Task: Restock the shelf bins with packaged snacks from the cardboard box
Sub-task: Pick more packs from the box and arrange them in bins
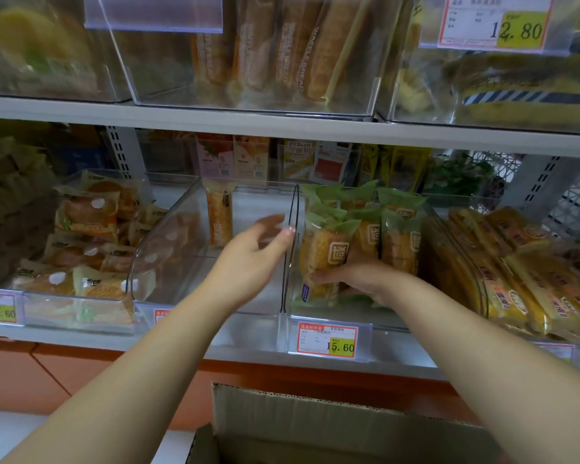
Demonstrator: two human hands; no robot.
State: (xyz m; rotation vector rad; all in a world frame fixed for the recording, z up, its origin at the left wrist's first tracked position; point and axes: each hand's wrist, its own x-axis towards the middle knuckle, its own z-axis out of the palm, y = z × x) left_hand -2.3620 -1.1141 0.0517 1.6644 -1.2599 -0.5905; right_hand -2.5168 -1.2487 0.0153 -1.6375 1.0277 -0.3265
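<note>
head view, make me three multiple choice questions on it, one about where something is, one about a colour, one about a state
1. Where is the cardboard box?
A. on the top shelf
B. below the lower shelf, nearest the camera
C. on a trolley

2. What colour is the patch behind 15.60 on the price tag under the right hand?
A. blue
B. white
C. yellow

3. What is the right hand doing?
A. gripping a green-topped pack
B. hanging empty
C. pressing on the box

Answers:
1 B, the box's open flaps sit at the bottom of the frame, under the shelf edge.
2 C, the digits sit on a yellow block.
3 A, its fingers curl round the pack's lower end inside the clear bin.
</note>
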